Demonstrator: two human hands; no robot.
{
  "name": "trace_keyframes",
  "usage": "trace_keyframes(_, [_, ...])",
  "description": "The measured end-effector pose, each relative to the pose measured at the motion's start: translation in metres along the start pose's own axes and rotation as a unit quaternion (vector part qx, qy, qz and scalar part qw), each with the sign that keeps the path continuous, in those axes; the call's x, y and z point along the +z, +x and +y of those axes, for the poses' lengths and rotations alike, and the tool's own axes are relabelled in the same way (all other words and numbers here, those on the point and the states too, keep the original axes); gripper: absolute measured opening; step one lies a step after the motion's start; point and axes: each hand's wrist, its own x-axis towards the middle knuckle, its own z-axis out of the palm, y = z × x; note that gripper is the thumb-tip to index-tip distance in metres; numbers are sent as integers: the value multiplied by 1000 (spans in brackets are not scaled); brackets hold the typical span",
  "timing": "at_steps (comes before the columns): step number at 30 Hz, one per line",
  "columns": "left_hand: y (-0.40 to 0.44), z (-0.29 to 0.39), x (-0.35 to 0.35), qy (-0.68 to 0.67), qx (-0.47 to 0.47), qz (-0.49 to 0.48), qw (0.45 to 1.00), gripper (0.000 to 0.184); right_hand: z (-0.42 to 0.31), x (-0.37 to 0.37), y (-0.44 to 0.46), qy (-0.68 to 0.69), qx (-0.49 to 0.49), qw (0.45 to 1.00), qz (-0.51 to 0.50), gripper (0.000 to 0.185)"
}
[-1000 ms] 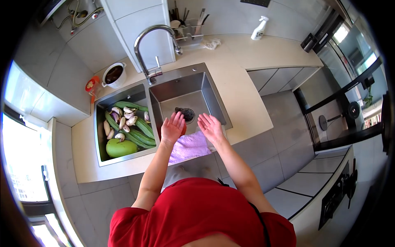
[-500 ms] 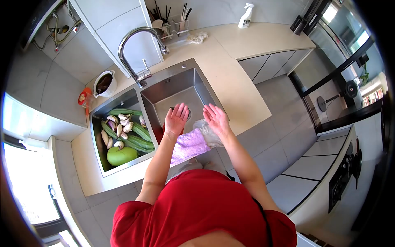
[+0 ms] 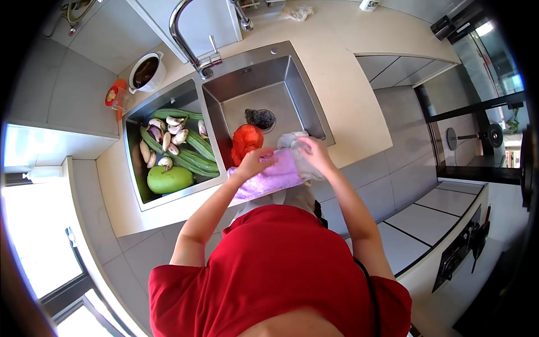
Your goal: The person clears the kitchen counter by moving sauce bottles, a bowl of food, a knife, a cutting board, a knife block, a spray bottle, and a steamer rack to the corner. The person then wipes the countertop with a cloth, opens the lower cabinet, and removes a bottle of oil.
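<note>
A lilac towel (image 3: 281,173) lies over the front edge of the sink, with translucent plastic (image 3: 306,168) at its right end. My left hand (image 3: 255,163) is above the towel's left part, fingers stretched out to the right, holding nothing. At the plastic, my right hand (image 3: 318,155) has its fingers apart and bent, the tips touching or just over it. Inside the right basin, a crumpled red-orange thing (image 3: 247,142) sits by my left hand. Beyond it a dark, speckled thing (image 3: 259,118) rests at the drain.
The left basin holds a green, rounded gourd (image 3: 169,180), long ridged green vegetables (image 3: 197,147) and several pale purple eggplants (image 3: 167,140). Behind stand a faucet (image 3: 178,28), a white pot (image 3: 147,72) and an orange-lidded container (image 3: 117,96). Counter (image 3: 359,121) borders the right side.
Both hands have turned from palms-up and drawn back toward the towel and plastic. The view has tilted down, and the red-orange thing and drain now show.
</note>
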Motion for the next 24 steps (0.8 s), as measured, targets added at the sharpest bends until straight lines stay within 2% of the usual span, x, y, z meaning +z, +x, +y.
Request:
trace_keyframes(1, [-10, 7, 7, 130, 74, 39, 988, 38, 2, 2, -4, -93, -79, 993, -7, 35])
trace_keyframes(2, [-10, 14, 22, 253, 146, 78, 953, 38, 9, -4, -6, -187, -156, 970, -17, 36])
trace_keyframes(6, [-3, 9, 37, 219, 126, 172, 952, 18, -7, -17, -5, -254, -202, 944, -64, 30])
trace_keyframes(7, [-5, 10, 41, 205, 122, 197, 951, 12, -8, -19, -3, -247, -225, 941, -62, 24])
trace_keyframes(10, [-13, 14, 46, 195, 106, 231, 947, 12, 6, -21, 6, -243, -249, 934, -77, 17])
trace_keyframes(12, [-27, 20, 48, 166, 66, 252, 951, 11, 9, -24, 10, -227, -272, 932, -81, 14])
trace_keyframes(15, [-55, 21, 47, 200, 38, 223, 953, 11, 1, -36, 5, -66, -262, 961, -57, 16])
trace_keyframes(16, [-61, 18, 47, 206, 24, 210, 955, 12, -8, -45, 1, -65, -262, 961, -58, 16])
trace_keyframes(18, [-64, 16, 50, 192, 17, 210, 958, 14, -26, -64, -5, 40, -250, 967, -18, 13])
trace_keyframes(19, [-64, 23, 47, 182, 13, 210, 961, 16, -32, -76, -6, 49, -245, 968, 13, 11])
trace_keyframes(20, [-57, 28, 45, 183, 12, 208, 961, 16, -31, -86, -5, 77, -212, 974, 21, 10])
trace_keyframes(22, [-21, 58, 46, 284, 54, 322, 901, 22, -25, -111, 0, 97, -176, 980, -1, 13])
trace_keyframes(24, [23, 77, 51, 225, 91, 298, 923, 27, -19, -124, 2, 127, -143, 981, 18, 11])
